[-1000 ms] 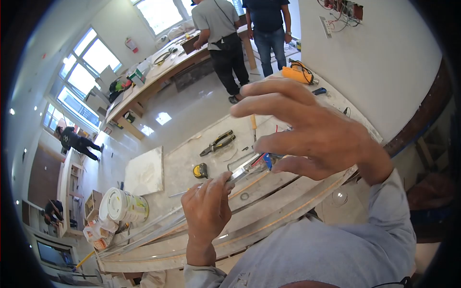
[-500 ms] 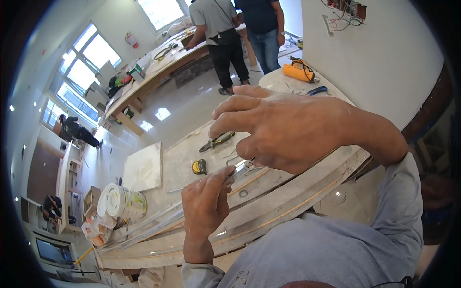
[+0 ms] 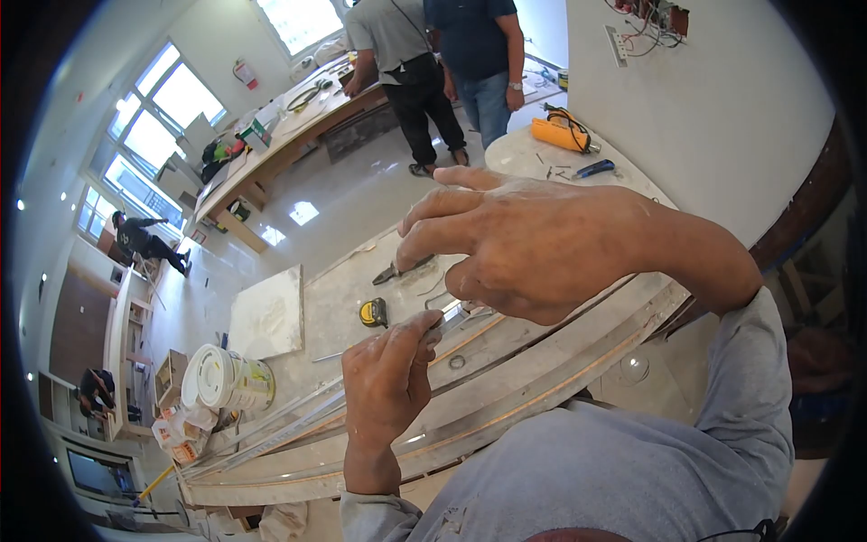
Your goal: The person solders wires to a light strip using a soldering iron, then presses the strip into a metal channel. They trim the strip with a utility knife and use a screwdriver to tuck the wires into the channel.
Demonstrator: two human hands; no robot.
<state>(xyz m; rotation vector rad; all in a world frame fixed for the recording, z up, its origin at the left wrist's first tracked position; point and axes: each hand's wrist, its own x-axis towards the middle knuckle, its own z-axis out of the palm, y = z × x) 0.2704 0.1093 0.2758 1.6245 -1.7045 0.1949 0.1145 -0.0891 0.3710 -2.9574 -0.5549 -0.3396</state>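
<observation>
My left hand (image 3: 388, 379) is closed in a pinch on a thin shiny metal piece (image 3: 454, 313) above the work table. A slim rod (image 3: 329, 357) shows on the far side of that hand, roughly in line with the piece. Over the piece's other end hovers my right hand (image 3: 542, 244), back upward, fingers apart and thumb close to the metal; its palm is hidden. Pliers (image 3: 388, 274) lie partly behind the right fingers. A yellow-black tape measure (image 3: 373, 313) sits beyond my left hand. Below the metal piece is a small ring (image 3: 457, 361).
Long metal strips (image 3: 289, 434) lie along the curved table edge. White buckets (image 3: 237, 379) stand at its left end. An orange power tool (image 3: 562, 135) and a blue-handled cutter (image 3: 594, 169) rest near the wall. Two people (image 3: 406, 81) stand by another bench (image 3: 271, 167).
Both hands keep nearly the same pose. The view shifts slightly, and the right hand covers more of the pliers. The two people at the bench shift left a little; a distant person's arm extends.
</observation>
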